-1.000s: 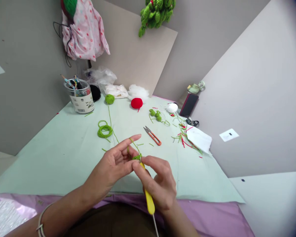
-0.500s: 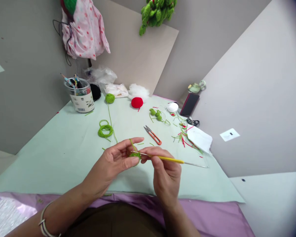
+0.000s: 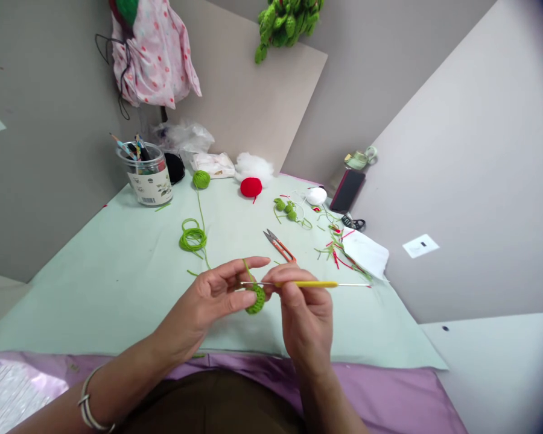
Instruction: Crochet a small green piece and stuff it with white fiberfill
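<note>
Between the thumb and fingers of my left hand (image 3: pixel 224 293) is a small round green crochet piece (image 3: pixel 255 301). Green yarn runs up from it over my raised left index finger. My right hand (image 3: pixel 305 307) grips the yellow handle of a crochet hook (image 3: pixel 312 284), its metal tip at the top of the piece. From my left hand the yarn leads back to a loose green coil (image 3: pixel 193 236) and a green yarn ball (image 3: pixel 201 179). Orange-handled thread snips (image 3: pixel 279 245) lie just beyond my right fingers.
A pen jar (image 3: pixel 149 181) stands at the back left. A red yarn ball (image 3: pixel 251 187) rests before white stuffing (image 3: pixel 254 167). Small green crocheted pieces (image 3: pixel 286 208), a white ball (image 3: pixel 316 196), yarn scraps (image 3: pixel 335 253) and a phone (image 3: pixel 348 190) lie on the right.
The green piece has turned and more of its face shows below my left thumb. The crochet hook has swung from a downward slant to nearly level, its rear end rising.
</note>
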`<action>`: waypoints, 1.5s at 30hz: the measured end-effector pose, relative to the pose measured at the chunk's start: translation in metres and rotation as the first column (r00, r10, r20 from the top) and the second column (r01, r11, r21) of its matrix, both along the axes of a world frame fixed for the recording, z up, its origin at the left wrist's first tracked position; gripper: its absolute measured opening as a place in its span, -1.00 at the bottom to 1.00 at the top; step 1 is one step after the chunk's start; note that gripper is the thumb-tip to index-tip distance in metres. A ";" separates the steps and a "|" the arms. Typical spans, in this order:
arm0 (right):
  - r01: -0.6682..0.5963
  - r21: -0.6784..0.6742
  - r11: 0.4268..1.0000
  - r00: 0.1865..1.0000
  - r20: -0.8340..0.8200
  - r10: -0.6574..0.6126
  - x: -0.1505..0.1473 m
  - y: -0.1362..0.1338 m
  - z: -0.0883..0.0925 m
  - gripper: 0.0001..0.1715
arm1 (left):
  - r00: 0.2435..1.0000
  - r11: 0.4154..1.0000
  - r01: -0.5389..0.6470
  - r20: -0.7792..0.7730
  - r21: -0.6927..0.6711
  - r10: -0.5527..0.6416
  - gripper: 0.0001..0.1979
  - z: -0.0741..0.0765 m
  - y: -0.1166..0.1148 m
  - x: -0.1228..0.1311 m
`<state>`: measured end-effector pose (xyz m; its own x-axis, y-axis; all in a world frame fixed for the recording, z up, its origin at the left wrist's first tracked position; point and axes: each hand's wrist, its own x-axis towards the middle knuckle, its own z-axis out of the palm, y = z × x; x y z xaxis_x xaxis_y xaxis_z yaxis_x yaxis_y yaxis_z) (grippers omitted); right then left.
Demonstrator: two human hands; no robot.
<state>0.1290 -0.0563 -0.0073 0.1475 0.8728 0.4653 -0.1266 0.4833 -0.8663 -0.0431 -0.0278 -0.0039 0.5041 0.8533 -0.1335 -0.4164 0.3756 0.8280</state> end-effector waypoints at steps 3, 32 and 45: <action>-0.035 -0.041 0.999 0.999 0.005 0.035 0.000 0.002 -0.003 -0.83 | 0.995 0.993 0.021 -0.098 0.119 -0.009 -0.60 0.000 -0.003 -0.001; -0.011 0.286 0.958 0.905 0.410 -0.112 0.009 -0.013 0.010 -0.66 | 0.870 0.748 -0.178 -0.252 0.640 0.423 -0.46 0.004 -0.006 -0.001; 0.009 0.147 0.989 0.979 0.198 -0.038 0.008 -0.010 0.011 -0.73 | 0.914 0.893 -0.119 -0.304 0.434 0.269 -0.56 0.009 -0.006 -0.005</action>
